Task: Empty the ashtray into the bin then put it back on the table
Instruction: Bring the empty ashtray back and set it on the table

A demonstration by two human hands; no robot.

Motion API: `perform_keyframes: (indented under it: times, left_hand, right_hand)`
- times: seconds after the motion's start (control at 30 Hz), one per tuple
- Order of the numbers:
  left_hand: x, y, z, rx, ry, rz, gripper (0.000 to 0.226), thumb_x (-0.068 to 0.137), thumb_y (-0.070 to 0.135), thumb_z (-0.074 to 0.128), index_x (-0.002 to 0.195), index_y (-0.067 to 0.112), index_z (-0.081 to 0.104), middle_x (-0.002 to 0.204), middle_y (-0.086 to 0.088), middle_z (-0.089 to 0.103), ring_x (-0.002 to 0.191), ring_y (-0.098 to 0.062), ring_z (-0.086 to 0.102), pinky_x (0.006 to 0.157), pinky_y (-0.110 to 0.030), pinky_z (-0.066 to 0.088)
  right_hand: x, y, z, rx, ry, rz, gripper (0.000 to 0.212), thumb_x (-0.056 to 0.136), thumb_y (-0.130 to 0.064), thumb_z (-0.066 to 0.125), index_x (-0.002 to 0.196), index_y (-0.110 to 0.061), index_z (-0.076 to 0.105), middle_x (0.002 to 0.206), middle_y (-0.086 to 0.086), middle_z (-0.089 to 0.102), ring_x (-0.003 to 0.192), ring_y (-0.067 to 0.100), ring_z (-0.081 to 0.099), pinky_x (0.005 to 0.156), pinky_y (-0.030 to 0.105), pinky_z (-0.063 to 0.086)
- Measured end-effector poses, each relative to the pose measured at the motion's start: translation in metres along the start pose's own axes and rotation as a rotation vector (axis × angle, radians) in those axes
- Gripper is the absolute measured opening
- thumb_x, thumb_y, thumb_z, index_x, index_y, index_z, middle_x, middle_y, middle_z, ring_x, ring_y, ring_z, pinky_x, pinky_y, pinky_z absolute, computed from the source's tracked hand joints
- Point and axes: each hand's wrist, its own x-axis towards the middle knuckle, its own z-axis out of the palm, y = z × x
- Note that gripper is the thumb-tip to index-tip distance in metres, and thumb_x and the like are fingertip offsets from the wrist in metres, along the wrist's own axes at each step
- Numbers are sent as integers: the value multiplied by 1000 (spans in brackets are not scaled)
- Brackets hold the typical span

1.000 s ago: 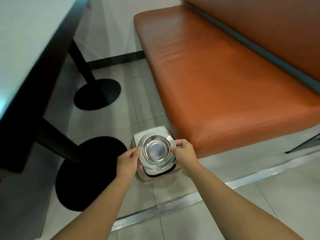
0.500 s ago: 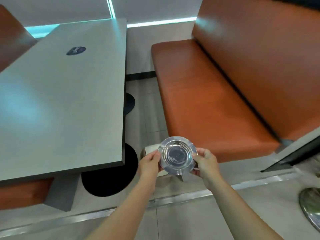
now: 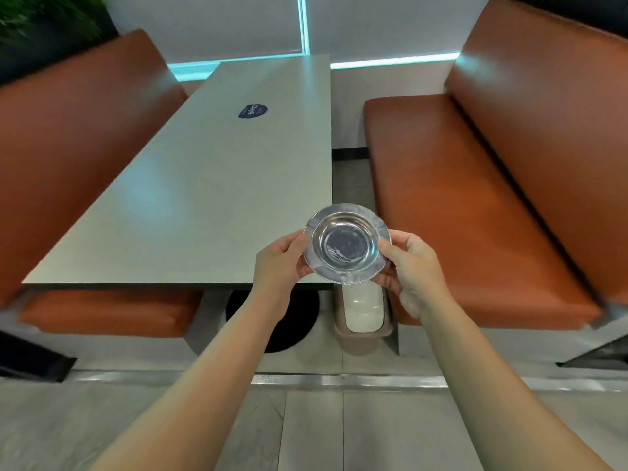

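Holding a round stainless-steel ashtray (image 3: 346, 243) between them, both hands are raised in front of the near right corner of the grey table (image 3: 217, 185). The left hand (image 3: 280, 263) pinches the left rim, thumb on top and fingers curled under; the right hand (image 3: 409, 266) grips the right rim the same way, its thumb lying on the flange and its fingers closed beneath. The ashtray is in the air, tilted slightly toward the camera, its shiny bowl facing up and looking bare apart from reflections. In the picture it overlaps the table's right edge and the gap to the bench; whether it is above the tabletop cannot be told. Directly below it on the tiled floor stands a beige bin (image 3: 363, 314) with a white swing lid, set between the table's black round base (image 3: 299, 321) and the orange bench seat (image 3: 458, 205) on the right. A second orange bench (image 3: 74, 144) runs along the left side of the table, and a dark oval sticker (image 3: 252, 111) lies on the tabletop further back.
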Motion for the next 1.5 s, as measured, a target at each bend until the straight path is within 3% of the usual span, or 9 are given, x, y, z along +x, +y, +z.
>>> perform_keyframes:
  times: [0.1, 0.23, 0.5, 0.6, 0.7, 0.97, 1.07, 1.33, 1.5]
  left_hand:
    - [2, 12, -47, -23, 49, 6, 19, 87, 22, 57, 99, 17, 71, 82, 4, 72, 65, -4, 65, 65, -22, 54]
    - [11, 30, -115, -31, 124, 7, 31, 88, 24, 56, 114, 10, 65, 105, -6, 71, 90, -17, 67, 78, -30, 56]
    - [46, 79, -231, -7, 91, 80, 31, 88, 23, 56, 113, 8, 65, 106, -8, 70, 92, -20, 66, 69, -24, 56]
    - [62, 91, -255, -26, 51, 91, 27, 89, 19, 55, 110, 7, 65, 98, -7, 70, 85, -18, 65, 63, -21, 58]
    - [82, 95, -269, -31, 16, 87, 27, 89, 18, 53, 111, 7, 65, 100, -9, 70, 85, -19, 64, 61, -19, 58]
    - [149, 108, -276, -79, 9, 62, 30, 90, 16, 52, 115, 3, 63, 105, -14, 68, 87, -21, 63, 76, -28, 56]
    - [180, 115, -272, -89, 8, 61, 30, 90, 16, 52, 114, 3, 63, 98, -11, 69, 83, -20, 64, 73, -27, 56]
    - [249, 126, -264, -128, 32, -7, 30, 90, 16, 53, 117, 4, 61, 106, -15, 70, 89, -23, 67, 72, -27, 56]
    - [292, 137, -261, -123, -7, -9, 28, 90, 13, 52, 115, 4, 61, 93, -9, 70, 80, -19, 66, 71, -26, 55]
  right_hand:
    - [-5, 3, 47, 1, -77, 17, 10, 87, -12, 57, 96, -16, 58, 91, 6, 67, 68, 14, 65, 46, 22, 55]
    - [-9, 10, 117, -20, -151, 38, 17, 86, -13, 58, 103, -14, 57, 83, 4, 66, 62, 11, 65, 47, 23, 55]
    - [-17, 23, 244, 27, -167, 8, 16, 85, -14, 59, 102, -14, 58, 83, 5, 65, 65, 14, 65, 48, 23, 57]
    - [-13, 27, 273, 47, -126, -5, 16, 86, -14, 58, 102, -14, 57, 82, 4, 65, 65, 15, 64, 48, 23, 56]
    - [-5, 29, 293, 44, -95, -12, 9, 86, -14, 58, 93, -18, 58, 81, 4, 65, 63, 13, 65, 47, 23, 55]
    - [51, 15, 324, 1, -71, -37, 8, 85, -12, 58, 88, -20, 58, 74, 3, 65, 47, 6, 64, 45, 21, 54]
    - [81, 8, 333, -4, -62, -42, 9, 84, -11, 59, 86, -20, 58, 74, 4, 65, 51, 8, 63, 47, 22, 54]
    - [151, -3, 352, -28, -57, -38, 7, 85, -13, 58, 87, -19, 59, 78, 5, 67, 60, 14, 64, 50, 23, 56]
    - [190, -9, 366, -31, -13, -30, 7, 85, -13, 58, 87, -19, 58, 80, 6, 66, 64, 16, 63, 51, 23, 54]
